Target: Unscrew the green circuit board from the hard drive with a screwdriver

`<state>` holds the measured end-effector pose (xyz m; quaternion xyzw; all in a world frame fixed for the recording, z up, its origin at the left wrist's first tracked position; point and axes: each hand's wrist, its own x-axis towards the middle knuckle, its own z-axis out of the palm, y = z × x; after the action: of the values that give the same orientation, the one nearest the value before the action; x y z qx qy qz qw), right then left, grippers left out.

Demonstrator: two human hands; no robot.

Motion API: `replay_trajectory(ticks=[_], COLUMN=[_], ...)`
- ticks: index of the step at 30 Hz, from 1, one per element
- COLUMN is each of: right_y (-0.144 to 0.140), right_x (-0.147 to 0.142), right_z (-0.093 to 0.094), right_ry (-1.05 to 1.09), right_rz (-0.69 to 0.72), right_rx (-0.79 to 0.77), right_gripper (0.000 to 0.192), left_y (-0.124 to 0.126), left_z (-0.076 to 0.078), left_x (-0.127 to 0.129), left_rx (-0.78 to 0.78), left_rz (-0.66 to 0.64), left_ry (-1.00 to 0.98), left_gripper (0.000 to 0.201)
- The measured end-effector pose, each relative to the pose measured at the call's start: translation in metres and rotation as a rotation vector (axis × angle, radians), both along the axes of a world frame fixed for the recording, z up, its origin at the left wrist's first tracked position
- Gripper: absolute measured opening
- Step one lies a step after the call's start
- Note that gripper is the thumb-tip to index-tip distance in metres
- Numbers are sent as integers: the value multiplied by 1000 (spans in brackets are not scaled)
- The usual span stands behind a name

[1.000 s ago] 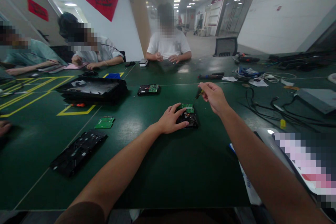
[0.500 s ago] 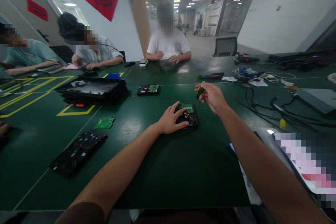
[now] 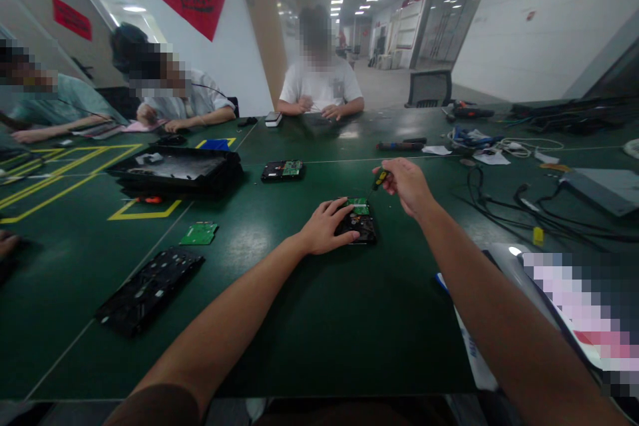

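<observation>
We count two drives: left hand (image 3: 322, 229) lies flat on one drive (image 3: 360, 225); right hand (image 3: 407, 183) grips one screwdriver (image 3: 379, 180); second drive (image 3: 282, 170) lies apart.

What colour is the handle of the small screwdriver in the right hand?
Black with yellow: the small screwdriver's handle, gripped by the right hand, shows in the head view.

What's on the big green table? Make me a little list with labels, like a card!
Left hand: left hand lies flat on the hard drive, pressing it to the table.
Right hand: right hand grips a small screwdriver above the drive's far end.
Drive: green circuit board faces up.
Nearby: loose green board, black panel, black tray, second drive, cables.
Others: three people sit across the table.
</observation>
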<state>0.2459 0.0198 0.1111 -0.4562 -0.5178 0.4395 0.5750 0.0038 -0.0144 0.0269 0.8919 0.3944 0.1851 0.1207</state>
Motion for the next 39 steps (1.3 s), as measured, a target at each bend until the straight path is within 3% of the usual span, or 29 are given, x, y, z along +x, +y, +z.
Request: replay_trajectory(ticks=[13,22,28,33,39], right_y=[-2,-2,-6,-5,-3], right_x=[-1,0,-2,-2,0], right_z=[2,2,6,5,2], right_ry=[106,-23,34,74,-32], right_rz=[108,-26,119,153,8], right_rx=[-7,-3,-15,-7,41], right_gripper=[18,12,18,21,16], left_y=[-1,0,-1,-1,0], left_z=[1,0,0,1,0], left_x=[0,-1,0,0,-1], left_rx=[7,-2,17,11,11], left_rz=[1,1,-10,-8,-8], left_ry=[7,-13,-13,-9,-12], left_gripper=[85,83,83,83,83])
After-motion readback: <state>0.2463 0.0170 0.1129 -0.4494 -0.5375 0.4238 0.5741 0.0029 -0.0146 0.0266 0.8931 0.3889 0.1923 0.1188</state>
